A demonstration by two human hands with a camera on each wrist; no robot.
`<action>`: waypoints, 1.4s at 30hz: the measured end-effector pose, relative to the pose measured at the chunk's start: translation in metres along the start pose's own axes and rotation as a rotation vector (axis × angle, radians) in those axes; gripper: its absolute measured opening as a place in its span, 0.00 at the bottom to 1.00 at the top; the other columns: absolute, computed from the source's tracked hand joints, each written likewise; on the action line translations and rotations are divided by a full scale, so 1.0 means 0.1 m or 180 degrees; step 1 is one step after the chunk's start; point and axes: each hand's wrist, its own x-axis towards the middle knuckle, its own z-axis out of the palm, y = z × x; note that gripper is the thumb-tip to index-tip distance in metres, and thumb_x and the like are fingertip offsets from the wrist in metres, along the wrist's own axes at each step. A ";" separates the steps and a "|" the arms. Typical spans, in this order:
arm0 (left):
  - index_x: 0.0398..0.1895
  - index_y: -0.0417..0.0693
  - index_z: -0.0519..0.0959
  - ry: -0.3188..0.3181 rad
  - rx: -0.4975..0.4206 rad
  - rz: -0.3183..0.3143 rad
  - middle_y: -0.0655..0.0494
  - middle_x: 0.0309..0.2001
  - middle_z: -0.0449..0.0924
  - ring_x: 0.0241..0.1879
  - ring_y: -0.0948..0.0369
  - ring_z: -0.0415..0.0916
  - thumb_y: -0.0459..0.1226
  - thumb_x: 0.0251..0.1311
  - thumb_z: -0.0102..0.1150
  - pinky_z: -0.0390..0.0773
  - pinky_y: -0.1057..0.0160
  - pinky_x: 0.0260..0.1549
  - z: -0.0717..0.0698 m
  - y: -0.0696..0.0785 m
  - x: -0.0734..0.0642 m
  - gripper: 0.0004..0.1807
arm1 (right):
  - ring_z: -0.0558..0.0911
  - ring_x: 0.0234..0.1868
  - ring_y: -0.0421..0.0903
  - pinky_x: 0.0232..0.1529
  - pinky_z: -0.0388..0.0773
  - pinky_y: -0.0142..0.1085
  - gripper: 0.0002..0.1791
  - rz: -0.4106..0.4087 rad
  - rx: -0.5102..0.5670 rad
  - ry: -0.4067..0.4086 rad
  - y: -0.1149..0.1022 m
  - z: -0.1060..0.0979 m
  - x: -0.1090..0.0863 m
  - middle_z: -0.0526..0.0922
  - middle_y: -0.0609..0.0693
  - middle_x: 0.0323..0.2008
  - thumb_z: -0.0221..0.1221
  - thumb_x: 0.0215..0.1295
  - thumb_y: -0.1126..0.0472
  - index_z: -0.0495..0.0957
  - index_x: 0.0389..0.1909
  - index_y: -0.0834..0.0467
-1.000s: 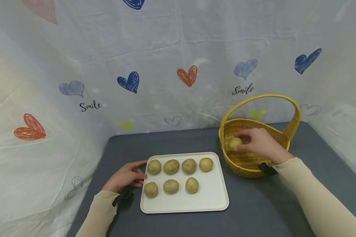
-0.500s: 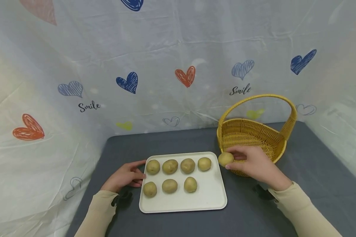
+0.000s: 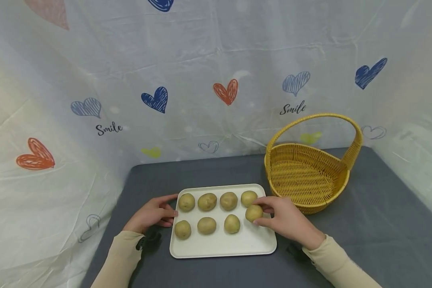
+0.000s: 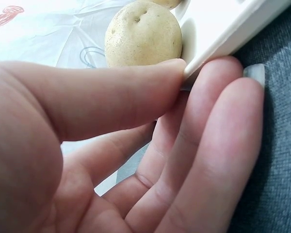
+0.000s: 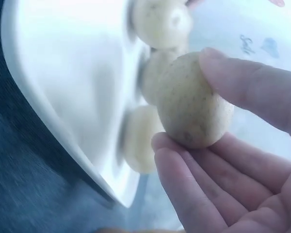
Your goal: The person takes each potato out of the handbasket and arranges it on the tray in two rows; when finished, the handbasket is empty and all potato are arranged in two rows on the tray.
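A white rectangular tray (image 3: 219, 250) lies on the dark table, bearing a back row of several potatoes and a front row of 3. At its left edge my left hand (image 3: 151, 216) grips the rim; the left wrist view has the thumb (image 4: 136, 97) on the rim and fingertips against the outer side. My right hand (image 3: 289, 220) pinches another potato (image 3: 253, 213) over the tray's right part, just in front of the back-right potato (image 3: 249, 198). Thumb and fingers hold that potato (image 5: 191, 104) from opposite sides in the right wrist view.
A yellow woven basket (image 3: 309, 209) with a tall arched handle stands at the table's back right, close to the tray. Behind and beside the dark grey table (image 3: 201, 172) hangs a white curtain (image 3: 187, 60) printed with hearts and "Smile".
My right hand has brought the potato out of the basket, leftward and toward me, over the tray. My left hand has stayed at the tray's left rim.
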 end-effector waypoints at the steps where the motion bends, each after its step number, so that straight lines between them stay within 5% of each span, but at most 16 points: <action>1: 0.85 0.50 0.63 0.0000 -0.0001 0.0001 0.45 0.42 0.86 0.33 0.57 0.88 0.39 0.68 0.73 0.91 0.56 0.37 0.00 0.01 0.00 0.45 | 0.92 0.49 0.45 0.50 0.90 0.40 0.26 -0.0004 -0.0004 0.0007 0.01 0.02 0.00 0.91 0.50 0.54 0.80 0.60 0.54 0.87 0.59 0.55; 19: 0.85 0.49 0.64 0.0008 0.0019 -0.0032 0.45 0.41 0.86 0.33 0.57 0.87 0.38 0.68 0.73 0.91 0.57 0.36 0.00 0.04 -0.02 0.44 | 0.92 0.47 0.42 0.49 0.88 0.34 0.23 -0.0079 -0.0096 -0.0013 0.09 0.26 0.07 0.92 0.48 0.49 0.81 0.57 0.56 0.89 0.54 0.54; 42: 0.86 0.49 0.62 -0.0088 -0.0014 0.0059 0.45 0.42 0.86 0.34 0.57 0.88 0.39 0.69 0.72 0.91 0.56 0.37 -0.01 0.00 0.01 0.45 | 0.89 0.45 0.40 0.48 0.89 0.41 0.25 0.0260 -0.0123 -0.0207 0.11 0.11 0.03 0.91 0.46 0.47 0.82 0.55 0.57 0.88 0.54 0.55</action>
